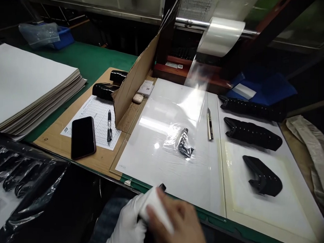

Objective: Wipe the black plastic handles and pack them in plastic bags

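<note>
Both your hands meet at 6 o'clock, at the near edge of the table. Your left hand point(127, 227), in a white glove, is curled under a white piece point(155, 207). Your bare right hand point(181, 226) lies over this piece with the fingers pressed together on it, though motion blur hides the exact grip. One black tip point(162, 187) comes out of the white piece on the far side.

From your hands, a small black part point(184, 143) lies at 12 o'clock on the white board point(149, 160), sealed under clear film. Its long axis runs almost from 6 to 12, only a little tilted. It is apart from both hands, and your right hand is the nearer one.

Just beyond it, at 1 o'clock, a utility knife point(209, 124) lies with the same direction. At 2 o'clock three black moulded parts lie in a row going away from you: the nearest point(263, 175), the middle point(252, 133), the farthest point(248, 108).

At 10 o'clock a phone point(83, 137) and a pen point(109, 126) rest on a printed form point(98, 113). A cardboard divider point(134, 84) stands between this form and the board. At 12 o'clock, far back, a film roll point(221, 36) hangs on a bar.
</note>
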Motion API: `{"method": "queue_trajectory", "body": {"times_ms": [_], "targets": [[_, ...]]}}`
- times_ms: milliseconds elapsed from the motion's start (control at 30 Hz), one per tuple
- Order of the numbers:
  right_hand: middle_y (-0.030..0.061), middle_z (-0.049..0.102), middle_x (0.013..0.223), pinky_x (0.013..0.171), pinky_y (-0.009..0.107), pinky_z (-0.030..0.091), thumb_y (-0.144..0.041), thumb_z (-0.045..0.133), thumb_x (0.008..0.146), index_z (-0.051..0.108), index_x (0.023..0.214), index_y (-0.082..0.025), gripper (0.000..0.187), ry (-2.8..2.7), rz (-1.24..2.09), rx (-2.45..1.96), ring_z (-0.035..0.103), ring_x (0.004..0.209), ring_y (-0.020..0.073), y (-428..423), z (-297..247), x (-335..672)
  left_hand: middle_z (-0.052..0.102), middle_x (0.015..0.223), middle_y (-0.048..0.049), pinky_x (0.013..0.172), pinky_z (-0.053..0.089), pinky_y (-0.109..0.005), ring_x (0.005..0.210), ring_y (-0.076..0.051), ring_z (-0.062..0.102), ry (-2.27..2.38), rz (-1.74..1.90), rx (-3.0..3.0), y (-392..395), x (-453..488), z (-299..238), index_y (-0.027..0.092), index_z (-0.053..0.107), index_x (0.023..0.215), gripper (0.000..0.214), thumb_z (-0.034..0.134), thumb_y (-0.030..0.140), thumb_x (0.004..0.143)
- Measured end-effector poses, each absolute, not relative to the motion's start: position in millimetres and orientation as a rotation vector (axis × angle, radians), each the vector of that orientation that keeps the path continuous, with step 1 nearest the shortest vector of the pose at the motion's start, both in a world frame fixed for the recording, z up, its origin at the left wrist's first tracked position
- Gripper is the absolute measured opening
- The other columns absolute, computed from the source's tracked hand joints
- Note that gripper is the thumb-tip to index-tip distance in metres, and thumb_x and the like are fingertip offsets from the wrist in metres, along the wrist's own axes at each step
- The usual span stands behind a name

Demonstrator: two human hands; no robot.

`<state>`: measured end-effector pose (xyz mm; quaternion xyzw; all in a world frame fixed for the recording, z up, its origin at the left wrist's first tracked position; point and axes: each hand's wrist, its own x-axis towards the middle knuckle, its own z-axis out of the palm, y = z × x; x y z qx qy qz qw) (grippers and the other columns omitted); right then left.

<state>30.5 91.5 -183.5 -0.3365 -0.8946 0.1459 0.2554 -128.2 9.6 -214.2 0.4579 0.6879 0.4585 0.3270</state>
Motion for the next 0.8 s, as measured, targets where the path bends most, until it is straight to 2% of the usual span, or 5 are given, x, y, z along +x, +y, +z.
{"method": "queue_trajectory", "body": {"times_ms": [100, 200, 300, 433, 800], "targets": [[0.0123, 0.06, 0.14, 0.072, 0.039, 0.055, -0.012, 0.058, 0.093, 0.058, 0.139, -0.029, 0.048, -2.457, 0.34, -0.836, 0.063, 0.088, 0.024, 97, -180, 31, 0.075, 0.123, -0.0081, 0.095, 0.059, -0.031, 0.109, -0.025, 0.073, 1.742, 1.191, 1.244, 9, -128, -218, 0.029, 0.067, 0.132, 0.038, 0.061, 0.033, 0.095], [0.0091, 0.063, 0.136, 0.07, 0.036, 0.055, -0.018, 0.065, 0.091, 0.066, 0.128, -0.032, 0.039, -2.488, 0.314, -0.739, 0.063, 0.087, 0.0229, 100, -179, 31, 0.076, 0.121, -0.0085, 0.092, 0.061, -0.033, 0.107, -0.027, 0.074, 1.719, 1.186, 1.246, 7, -128, -222, 0.027, 0.069, 0.13, 0.036, 0.056, 0.032, 0.097], [0.0154, 0.061, 0.138, 0.07, 0.039, 0.055, -0.01, 0.058, 0.093, 0.059, 0.136, -0.024, 0.046, -2.479, 0.305, -0.798, 0.062, 0.086, 0.0233, 101, -182, 32, 0.073, 0.126, -0.0093, 0.097, 0.059, -0.033, 0.111, -0.025, 0.072, 1.727, 1.183, 1.246, 5, -129, -224, 0.026, 0.065, 0.134, 0.039, 0.059, 0.029, 0.095], [0.0128, 0.062, 0.138, 0.069, 0.038, 0.054, -0.015, 0.063, 0.092, 0.065, 0.129, -0.027, 0.039, -2.49, 0.295, -0.704, 0.062, 0.086, 0.0234, 101, -183, 33, 0.074, 0.125, -0.0089, 0.096, 0.06, -0.033, 0.11, -0.025, 0.072, 1.687, 1.188, 1.246, 5, -130, -221, 0.026, 0.066, 0.133, 0.037, 0.055, 0.025, 0.097], [0.0145, 0.061, 0.137, 0.071, 0.039, 0.053, -0.007, 0.056, 0.093, 0.059, 0.136, -0.024, 0.046, -2.398, 0.404, -0.862, 0.06, 0.092, 0.0243, 105, -175, 29, 0.07, 0.132, -0.0088, 0.103, 0.055, -0.032, 0.119, -0.022, 0.068, 1.675, 1.183, 1.232, 8, -130, -217, 0.028, 0.062, 0.137, 0.04, 0.057, 0.027, 0.098]]}}
